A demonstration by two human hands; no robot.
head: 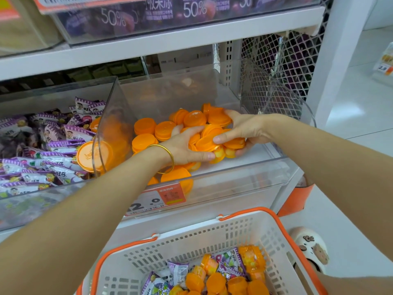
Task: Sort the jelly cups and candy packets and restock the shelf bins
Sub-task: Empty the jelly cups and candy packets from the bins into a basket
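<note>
On the middle shelf, two clear plastic bins side by side:

1. Right bin (244, 177): orange-lidded jelly cups (145, 125), loose, heaped toward the left and back; bare floor at the front right. Orange-and-white price label (157, 199) on the front wall.
2. Left bin (53, 194): purple-and-white candy packets (53, 145), piled high. One stray orange cup (87, 155) lies among them, against the wall shared with the right bin.

Hands, both reaching into the right bin, close together:
- Left hand (185, 145), gold bangle (168, 154) on the wrist, fingers curled round a bunch of jelly cups from the left.
- Right hand (240, 128), thumb pressed on an orange lid, fingers wrapped under and behind the same bunch from the right.
- The bunch is clamped between the two hands, just above the bin floor.

Below the shelf, nearest the camera: white basket (212, 235) with orange rim and handles, holding mixed jelly cups and candy packets in its bottom.

Upper shelf: clear bin (191, 24) of purple packs marked "50%".

Floor, right: one pale shoe (310, 245) with small charms.
</note>
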